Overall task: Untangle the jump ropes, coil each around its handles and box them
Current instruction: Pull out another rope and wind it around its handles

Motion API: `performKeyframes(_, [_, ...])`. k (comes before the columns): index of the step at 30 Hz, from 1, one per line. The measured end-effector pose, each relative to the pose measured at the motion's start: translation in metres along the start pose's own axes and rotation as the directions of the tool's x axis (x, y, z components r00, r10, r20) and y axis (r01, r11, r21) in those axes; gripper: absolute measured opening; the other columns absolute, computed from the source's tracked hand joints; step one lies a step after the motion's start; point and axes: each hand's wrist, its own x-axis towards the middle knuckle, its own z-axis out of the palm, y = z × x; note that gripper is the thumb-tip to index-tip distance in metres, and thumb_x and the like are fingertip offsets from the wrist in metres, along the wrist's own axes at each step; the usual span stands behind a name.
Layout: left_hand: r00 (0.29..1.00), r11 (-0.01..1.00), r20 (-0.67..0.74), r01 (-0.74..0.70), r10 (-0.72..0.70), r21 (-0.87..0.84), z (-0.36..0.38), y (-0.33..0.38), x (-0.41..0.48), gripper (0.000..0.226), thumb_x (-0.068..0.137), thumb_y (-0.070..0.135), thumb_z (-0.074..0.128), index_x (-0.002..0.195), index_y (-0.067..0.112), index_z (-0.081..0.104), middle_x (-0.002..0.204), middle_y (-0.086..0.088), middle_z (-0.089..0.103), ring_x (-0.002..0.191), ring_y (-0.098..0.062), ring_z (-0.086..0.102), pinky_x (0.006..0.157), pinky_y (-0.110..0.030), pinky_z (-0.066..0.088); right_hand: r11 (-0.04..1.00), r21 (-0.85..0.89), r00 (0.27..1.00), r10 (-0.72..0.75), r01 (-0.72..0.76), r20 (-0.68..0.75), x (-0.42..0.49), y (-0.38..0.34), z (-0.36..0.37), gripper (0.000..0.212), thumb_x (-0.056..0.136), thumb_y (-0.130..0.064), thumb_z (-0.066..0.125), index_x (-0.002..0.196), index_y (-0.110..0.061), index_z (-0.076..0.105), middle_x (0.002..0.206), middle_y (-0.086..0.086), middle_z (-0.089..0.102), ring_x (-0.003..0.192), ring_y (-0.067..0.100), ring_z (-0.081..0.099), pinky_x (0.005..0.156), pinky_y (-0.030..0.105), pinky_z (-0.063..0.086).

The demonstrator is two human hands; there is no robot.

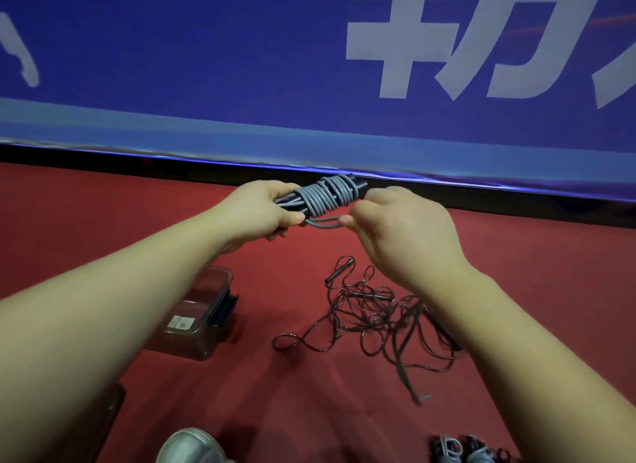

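At frame centre, the left hand (261,206) grips a coiled grey jump rope (321,195); the right hand (395,221) fingers pinch its loose end.

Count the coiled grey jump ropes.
3: one coiled grey jump rope in the left hand; two on the red floor at the bottom edge; others may be hidden.

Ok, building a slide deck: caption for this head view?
Left hand grips a coiled grey jump rope; right hand pinches its loose end; tangled dark ropes lie below.
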Motion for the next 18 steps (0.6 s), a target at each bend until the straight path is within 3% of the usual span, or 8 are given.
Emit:
performKeyframes(2, [0.995, 0.986, -0.095, -0.019, 0.035, 0.165, 0.004, 0.001, 0.003, 0.028, 0.085, 0.008, 0.066, 0.111, 0.015, 0.060, 0.077, 0.000, 0.063, 0.055, -0.012, 0.054, 0.049, -0.020, 0.041, 0.990, 0.033, 0.987, 0.136, -0.139, 0.081, 0.004, -0.004, 0.003, 0.035, 0.099, -0.041, 0.037, 0.096, -0.017, 0.062, 0.085, 0.002, 0.062, 0.084, 0.028, 0.058, 0.056, 0.029, 0.027])
performKeyframes(4, [0.974, 0.945, -0.218, 0.017, 0.057, 0.326, 0.009, 0.002, 0.005, 0.029, 0.082, 0.021, 0.071, 0.106, 0.018, 0.055, 0.078, 0.000, 0.065, 0.063, -0.015, 0.060, 0.059, -0.025, 0.042, 0.934, 0.189, 0.937, 0.257, -0.304, 0.239, 0.006, -0.005, 0.009, 0.031, 0.100, -0.038, 0.035, 0.110, -0.020, 0.057, 0.084, 0.001, 0.062, 0.086, 0.025, 0.059, 0.063, 0.029, 0.032])
performKeyframes(6, [0.958, 0.898, -0.270, 0.038, 0.092, 0.439, 0.015, 0.001, 0.007, 0.032, 0.081, 0.030, 0.072, 0.098, 0.018, 0.049, 0.088, -0.006, 0.067, 0.082, -0.024, 0.062, 0.066, -0.030, 0.039, 0.796, 0.412, 0.879, 0.297, -0.443, 0.373, 0.007, -0.007, 0.010, 0.027, 0.100, -0.032, 0.038, 0.123, -0.024, 0.049, 0.072, -0.004, 0.058, 0.072, 0.016, 0.058, 0.064, 0.027, 0.038])
performKeyframes(8, [0.950, 0.841, -0.257, -0.011, 0.178, 0.541, 0.023, -0.002, 0.009, 0.033, 0.081, 0.032, 0.071, 0.092, 0.019, 0.043, 0.095, -0.009, 0.066, 0.092, -0.030, 0.059, 0.065, -0.031, 0.034, 0.719, 0.511, 0.869, 0.278, -0.470, 0.408, 0.009, -0.006, 0.008, 0.021, 0.099, -0.027, 0.041, 0.120, -0.030, 0.045, 0.066, -0.005, 0.058, 0.056, 0.008, 0.053, 0.057, 0.026, 0.040])
performKeyframes(11, [0.954, 0.780, -0.167, -0.095, 0.248, 0.619, 0.030, -0.005, 0.007, 0.030, 0.081, 0.032, 0.071, 0.084, 0.022, 0.043, 0.091, -0.008, 0.065, 0.091, -0.032, 0.058, 0.062, -0.031, 0.031, 0.807, 0.452, 0.893, 0.192, -0.380, 0.407, 0.013, -0.001, 0.003, 0.014, 0.095, -0.029, 0.051, 0.108, -0.033, 0.048, 0.078, -0.003, 0.061, 0.073, 0.018, 0.057, 0.069, 0.031, 0.046])
performKeyframes(14, [0.962, 0.664, 0.030, -0.209, 0.270, 0.718, 0.039, -0.013, 0.002, 0.022, 0.082, 0.031, 0.069, 0.084, 0.020, 0.049, 0.088, -0.007, 0.065, 0.091, -0.032, 0.058, 0.062, -0.032, 0.032, 0.982, 0.116, 0.922, 0.094, -0.147, 0.376, 0.015, 0.008, 0.000, 0.025, 0.088, -0.031, 0.060, 0.113, -0.033, 0.058, 0.097, -0.004, 0.060, 0.092, 0.020, 0.057, 0.072, 0.031, 0.046])
performKeyframes(18, [0.945, 0.590, 0.225, -0.325, 0.238, 0.739, 0.054, -0.018, -0.008, 0.026, 0.084, 0.028, 0.064, 0.108, 0.019, 0.059, 0.103, -0.007, 0.067, 0.101, -0.031, 0.059, 0.075, -0.037, 0.044, 0.974, -0.079, 0.918, -0.171, 0.212, 0.358, 0.019, 0.013, 0.005, 0.020, 0.092, -0.034, 0.053, 0.108, -0.034, 0.065, 0.098, -0.007, 0.049, 0.091, 0.021, 0.058, 0.060, 0.028, 0.036])
